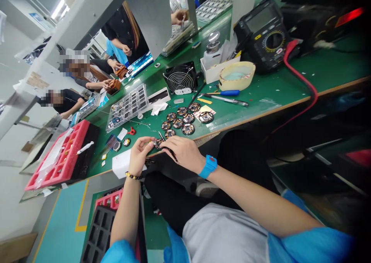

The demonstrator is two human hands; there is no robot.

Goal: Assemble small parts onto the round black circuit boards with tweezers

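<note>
At the front edge of the bench, my left hand (140,151) pinches a small round circuit board (158,143) between thumb and fingers. My right hand (183,151) is closed around black tweezers (173,154), whose points reach the board's top. Its fingers partly hide the board. Just beyond lie several similar round boards (177,123) in a loose cluster. One more round board (126,142) and a watch-like round case (116,146) rest left of my left hand, by a white paper or box (123,163).
Behind the cluster stand a small fan (181,79), a tape roll (237,76) and a multimeter (262,38) with a red lead. A blue screwdriver (228,93) and a pen lie nearby. A clear compartment tray (127,107) and pink foam tray (59,154) sit leftward. Other people work across the bench.
</note>
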